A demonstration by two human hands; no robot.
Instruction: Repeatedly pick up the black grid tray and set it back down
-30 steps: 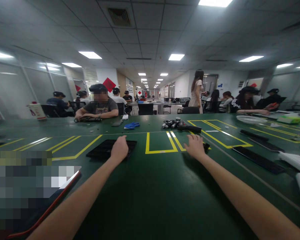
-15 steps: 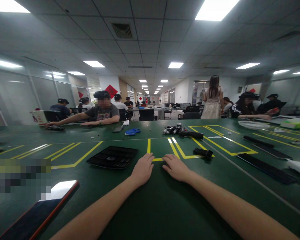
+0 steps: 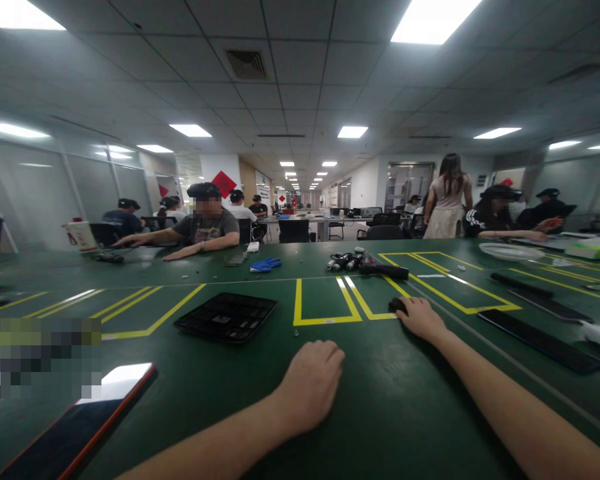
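My right hand [image 3: 423, 320] reaches forward over a short black tube-like piece [image 3: 397, 305] on the green table [image 3: 380, 407]. Its fingers close around the piece, whose left end sticks out; the rest lies hidden under the hand. Nearer to me, my left hand [image 3: 314, 380] is curled, fingers bent down, with nothing visible in it. Its fingertips are out of sight beneath the knuckles. To its left lies a flat black plastic panel [image 3: 227, 317], its ribbed side up. A tiny grey bit [image 3: 296, 333] rests just beyond this hand.
A phone [image 3: 100, 407] with a red edge lies at the front left. Further off are a blue glove [image 3: 265, 265], bundled black cables [image 3: 347, 259] and a black cylinder [image 3: 384, 271]. Long black bars [image 3: 537, 340] lie to the right. Another person [image 3: 205, 223] sits opposite, arms on the table.
My right hand has moved right and forward onto the black piece. My left hand has drawn back toward me and curled from lying flat. A standing person in the background has shifted right.
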